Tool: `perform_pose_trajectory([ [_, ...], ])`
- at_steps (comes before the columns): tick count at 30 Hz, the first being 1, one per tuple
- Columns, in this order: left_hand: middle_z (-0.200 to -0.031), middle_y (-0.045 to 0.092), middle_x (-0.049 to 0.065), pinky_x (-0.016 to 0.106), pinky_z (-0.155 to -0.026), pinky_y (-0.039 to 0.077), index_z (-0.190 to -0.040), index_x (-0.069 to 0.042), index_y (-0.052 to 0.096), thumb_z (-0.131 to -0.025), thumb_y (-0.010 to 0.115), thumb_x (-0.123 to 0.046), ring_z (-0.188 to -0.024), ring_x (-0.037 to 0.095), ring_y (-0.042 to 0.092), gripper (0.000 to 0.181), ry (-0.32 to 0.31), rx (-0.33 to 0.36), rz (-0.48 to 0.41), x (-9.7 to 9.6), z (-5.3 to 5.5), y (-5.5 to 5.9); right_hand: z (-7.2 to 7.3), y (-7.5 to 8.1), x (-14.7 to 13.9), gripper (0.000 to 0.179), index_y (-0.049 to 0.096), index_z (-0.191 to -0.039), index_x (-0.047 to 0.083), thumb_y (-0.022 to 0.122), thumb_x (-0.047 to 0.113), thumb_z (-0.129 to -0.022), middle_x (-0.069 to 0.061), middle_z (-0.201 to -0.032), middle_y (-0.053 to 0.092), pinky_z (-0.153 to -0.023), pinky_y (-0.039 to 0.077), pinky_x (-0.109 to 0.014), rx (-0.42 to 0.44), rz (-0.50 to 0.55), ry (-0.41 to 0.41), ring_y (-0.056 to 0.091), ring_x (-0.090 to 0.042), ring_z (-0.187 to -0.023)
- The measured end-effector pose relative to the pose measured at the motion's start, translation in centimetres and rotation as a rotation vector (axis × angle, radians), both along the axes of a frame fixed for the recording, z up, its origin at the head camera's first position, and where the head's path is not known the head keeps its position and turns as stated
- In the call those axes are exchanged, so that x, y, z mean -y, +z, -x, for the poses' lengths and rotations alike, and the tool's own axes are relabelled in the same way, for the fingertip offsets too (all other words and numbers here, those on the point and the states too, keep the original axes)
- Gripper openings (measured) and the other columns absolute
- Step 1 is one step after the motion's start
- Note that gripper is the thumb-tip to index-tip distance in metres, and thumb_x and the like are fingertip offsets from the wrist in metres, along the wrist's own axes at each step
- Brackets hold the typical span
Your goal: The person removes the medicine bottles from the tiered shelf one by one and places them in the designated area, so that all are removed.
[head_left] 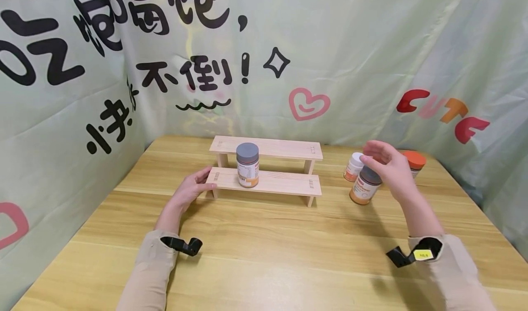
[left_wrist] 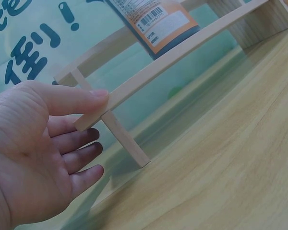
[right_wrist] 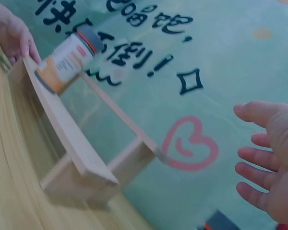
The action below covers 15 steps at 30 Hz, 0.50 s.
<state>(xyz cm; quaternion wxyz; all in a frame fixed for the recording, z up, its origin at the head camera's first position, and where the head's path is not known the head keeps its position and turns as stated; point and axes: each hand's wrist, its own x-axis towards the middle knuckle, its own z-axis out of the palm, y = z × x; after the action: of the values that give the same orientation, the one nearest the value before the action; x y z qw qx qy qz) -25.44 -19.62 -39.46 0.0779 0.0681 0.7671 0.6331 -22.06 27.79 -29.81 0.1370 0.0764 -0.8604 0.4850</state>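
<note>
My left hand (head_left: 192,189) pinches the left end of the lower step of a two-step wooden shelf (head_left: 284,182). In the left wrist view the thumb (left_wrist: 93,99) lies along the board's edge, with the other fingers beyond and below it. A grey-lidded supplement bottle (head_left: 248,166) stands upright on that lower step, left of its middle. My right hand (head_left: 387,166) hovers with nothing in it, fingers bent loosely and apart, over a second grey-lidded bottle (head_left: 365,189), partly covering it. The right wrist view shows a gap between its thumb and fingers.
Beside the second bottle stands a small white-lidded bottle (head_left: 353,166). An orange-lidded bottle (head_left: 414,159) is partly hidden behind my right hand. Everything rests on a wood-grain table (head_left: 264,256). A printed cloth (head_left: 363,63) hangs behind and along the sides.
</note>
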Motion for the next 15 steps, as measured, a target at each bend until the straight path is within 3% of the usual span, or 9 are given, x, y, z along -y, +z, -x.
perform_pose_trajectory([
  [6, -0.150, 0.019, 0.022, 0.041, -0.112, 0.016, -0.145, 0.004, 0.022, -0.086, 0.063, -0.007, -0.137, 0.031, 0.019, 0.073, 0.005, -0.002, 0.000, 0.0, 0.1, -0.1, 0.5, 0.6, 2.6, 0.053, 0.044, -0.133, 0.002, 0.061, 0.028, -0.090, -0.011, -0.120, 0.055, -0.086, 0.041, -0.015, -0.015, -0.023, 0.079, 0.049, -0.002, -0.104],
  [9, -0.149, 0.021, 0.022, 0.040, -0.112, 0.018, -0.144, 0.004, 0.023, -0.086, 0.063, -0.006, -0.136, 0.031, 0.021, 0.072, 0.011, -0.003, 0.003, 0.0, 0.1, -0.1, 0.8, 0.6, 3.7, 0.054, 0.043, -0.134, 0.001, 0.062, 0.027, -0.090, -0.006, -0.119, 0.056, -0.086, 0.041, -0.013, -0.021, 0.003, 0.127, 0.049, -0.005, -0.106],
  [15, -0.149, 0.022, 0.021, 0.042, -0.111, 0.019, -0.145, 0.002, 0.023, -0.086, 0.063, -0.007, -0.135, 0.032, 0.024, 0.072, 0.009, -0.009, 0.014, 0.0, 0.1, -0.1, 1.6, 0.6, 5.6, 0.056, 0.043, -0.135, 0.002, 0.063, 0.026, -0.089, -0.011, -0.124, 0.055, -0.086, 0.043, -0.015, 0.004, 0.075, 0.207, 0.049, -0.021, -0.114],
])
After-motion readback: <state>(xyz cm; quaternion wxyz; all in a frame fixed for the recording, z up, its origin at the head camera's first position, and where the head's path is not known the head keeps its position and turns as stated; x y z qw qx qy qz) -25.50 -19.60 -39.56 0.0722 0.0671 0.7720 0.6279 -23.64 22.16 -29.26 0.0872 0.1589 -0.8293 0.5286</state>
